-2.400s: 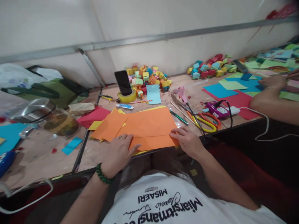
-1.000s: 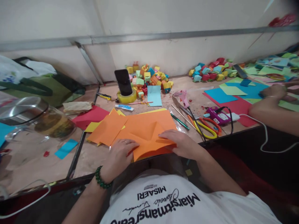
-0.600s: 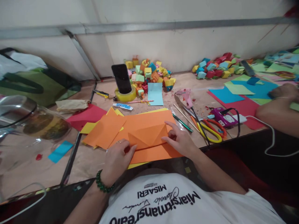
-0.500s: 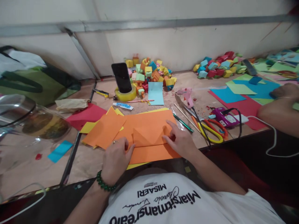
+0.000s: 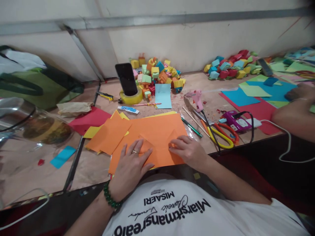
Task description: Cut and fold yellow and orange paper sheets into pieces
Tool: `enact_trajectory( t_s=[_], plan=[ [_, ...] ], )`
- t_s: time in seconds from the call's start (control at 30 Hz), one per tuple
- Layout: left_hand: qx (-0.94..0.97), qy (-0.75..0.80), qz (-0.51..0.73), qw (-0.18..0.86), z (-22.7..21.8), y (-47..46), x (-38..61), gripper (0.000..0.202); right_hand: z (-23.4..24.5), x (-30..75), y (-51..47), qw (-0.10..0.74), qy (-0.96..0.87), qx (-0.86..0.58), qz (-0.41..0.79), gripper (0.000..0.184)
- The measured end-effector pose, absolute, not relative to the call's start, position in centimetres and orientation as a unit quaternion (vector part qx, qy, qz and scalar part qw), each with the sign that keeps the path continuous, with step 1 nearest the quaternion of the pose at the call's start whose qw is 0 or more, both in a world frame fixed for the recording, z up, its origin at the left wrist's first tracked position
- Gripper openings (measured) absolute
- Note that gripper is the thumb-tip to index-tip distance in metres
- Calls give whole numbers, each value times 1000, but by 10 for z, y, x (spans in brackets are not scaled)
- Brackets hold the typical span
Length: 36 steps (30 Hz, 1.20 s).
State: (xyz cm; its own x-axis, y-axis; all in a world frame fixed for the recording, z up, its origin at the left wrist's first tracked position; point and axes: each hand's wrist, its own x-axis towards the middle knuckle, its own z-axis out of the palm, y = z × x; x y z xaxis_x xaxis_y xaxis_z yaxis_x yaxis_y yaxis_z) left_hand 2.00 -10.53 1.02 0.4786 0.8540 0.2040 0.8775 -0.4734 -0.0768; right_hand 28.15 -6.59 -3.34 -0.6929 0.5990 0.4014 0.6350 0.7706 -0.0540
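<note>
An orange paper sheet (image 5: 157, 134) lies at the near table edge on a stack of orange and yellow sheets. My left hand (image 5: 130, 167), with a ring and a green bead bracelet, lies flat on the sheet's near left part, fingers spread. My right hand (image 5: 188, 152) presses its fingertips on a small raised fold at the sheet's right side. Both hands touch the same sheet.
A phone (image 5: 126, 79) leans in a yellow tape roll. Piles of small folded paper cubes (image 5: 157, 77) sit at the back. A pink glue gun (image 5: 197, 98), scissors (image 5: 220, 134), a purple device (image 5: 236, 119), a green pen (image 5: 191, 127). Another person's arm (image 5: 292, 114) rests at the right. A glass jar (image 5: 34, 126) stands left.
The sheet's folded flap has been flattened down. My left hand went from pinching the paper's edge to lying flat on it; my right hand slid nearer along the fold.
</note>
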Motion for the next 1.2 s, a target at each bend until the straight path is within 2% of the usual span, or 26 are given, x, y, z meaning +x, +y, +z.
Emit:
enact_trajectory(
  t_s=[0.17,0.3,0.47,0.57,0.63,0.73,0.8,0.87,0.97,1.1,1.2],
  plan=[
    [-829,-551,-76,64,13,-114,-5,26,-27,305,-74,242,-898,-358,-85,26],
    [-811,-570,-127,-19,7,-104,-18,33,-20,303,-80,276,-886,-364,-82,30],
    [-748,-603,-234,-149,-8,-77,-8,67,-21,294,-83,309,-869,-381,-67,33],
    [-721,-601,-290,-188,-4,-74,7,71,-26,294,-84,312,-867,-386,-50,32],
    [-719,-582,-343,-166,5,-79,13,67,-28,295,-84,322,-862,-391,-28,32],
    [-736,-533,-418,-22,19,-91,15,62,-20,291,-85,378,-828,-414,-28,28],
    [-778,-471,-408,75,21,-96,13,60,-7,283,-86,435,-796,-413,-87,33],
    [-840,-395,-351,122,19,-98,14,55,9,270,-86,458,-790,-377,-153,41],
    [-891,-331,-282,132,12,-95,22,38,19,252,-80,381,-856,-320,-142,31],
    [-903,-340,-240,104,10,-91,29,20,1,244,-67,312,-909,-271,-55,18],
    [-893,-394,-203,84,7,-93,21,37,-13,249,-65,297,-914,-275,20,22]
  ],
)
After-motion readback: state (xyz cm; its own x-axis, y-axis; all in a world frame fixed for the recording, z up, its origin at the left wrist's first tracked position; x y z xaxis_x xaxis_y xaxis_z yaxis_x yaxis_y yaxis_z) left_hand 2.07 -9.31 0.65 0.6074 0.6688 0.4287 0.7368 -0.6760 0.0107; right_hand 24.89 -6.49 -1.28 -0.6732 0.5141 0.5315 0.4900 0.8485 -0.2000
